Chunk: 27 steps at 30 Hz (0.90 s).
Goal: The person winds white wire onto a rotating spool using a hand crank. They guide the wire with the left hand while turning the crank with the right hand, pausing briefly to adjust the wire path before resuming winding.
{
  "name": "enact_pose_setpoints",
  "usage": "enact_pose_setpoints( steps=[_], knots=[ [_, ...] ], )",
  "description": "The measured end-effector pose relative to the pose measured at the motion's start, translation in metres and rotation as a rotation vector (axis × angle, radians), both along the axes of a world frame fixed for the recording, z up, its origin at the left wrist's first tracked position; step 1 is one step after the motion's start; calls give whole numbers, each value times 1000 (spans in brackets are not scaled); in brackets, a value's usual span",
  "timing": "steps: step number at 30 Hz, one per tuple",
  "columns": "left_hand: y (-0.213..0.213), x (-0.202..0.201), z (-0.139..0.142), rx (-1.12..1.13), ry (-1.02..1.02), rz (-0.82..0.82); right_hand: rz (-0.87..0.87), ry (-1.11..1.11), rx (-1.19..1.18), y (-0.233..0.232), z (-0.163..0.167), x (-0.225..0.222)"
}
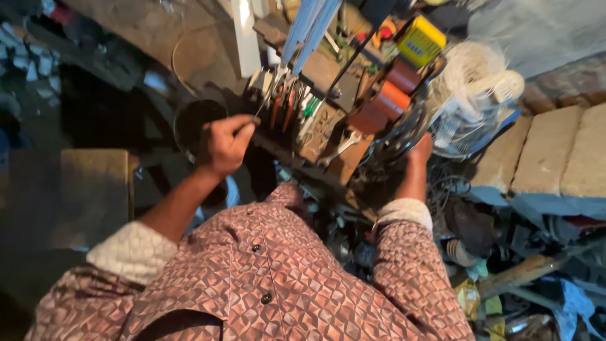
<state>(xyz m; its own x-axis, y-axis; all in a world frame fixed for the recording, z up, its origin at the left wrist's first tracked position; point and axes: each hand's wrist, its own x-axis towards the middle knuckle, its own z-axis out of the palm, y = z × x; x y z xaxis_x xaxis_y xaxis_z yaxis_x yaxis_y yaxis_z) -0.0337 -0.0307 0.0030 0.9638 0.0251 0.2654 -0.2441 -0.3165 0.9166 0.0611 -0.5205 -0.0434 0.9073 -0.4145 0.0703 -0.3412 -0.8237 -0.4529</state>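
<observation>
Cluttered workbench [328, 136] in dim, junk-strewn workshop

Upper right: a white fan guard [478, 88] beside a yellow box [419, 41]. Right: pale stone blocks [549, 151]. Left: a wooden block [95, 189].

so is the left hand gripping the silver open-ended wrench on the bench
No, the left hand pinches a thin metal tool by the tool rack, while the silver open-ended wrench lies apart, untouched, on a brown block.
</observation>
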Motion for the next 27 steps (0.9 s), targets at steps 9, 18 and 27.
enact_pose_setpoints(
  steps=[9,18,27],
  knots=[
    [2,-17,-30,-2,250,-164,404,-114,261,-37,-30,10],
    [8,-42,-87,39,363,-155,375,-297,217,-76,-75,1],
    [12,-74,-111,407,237,-13,245,-343,200,-108,-117,-9]
  ],
)
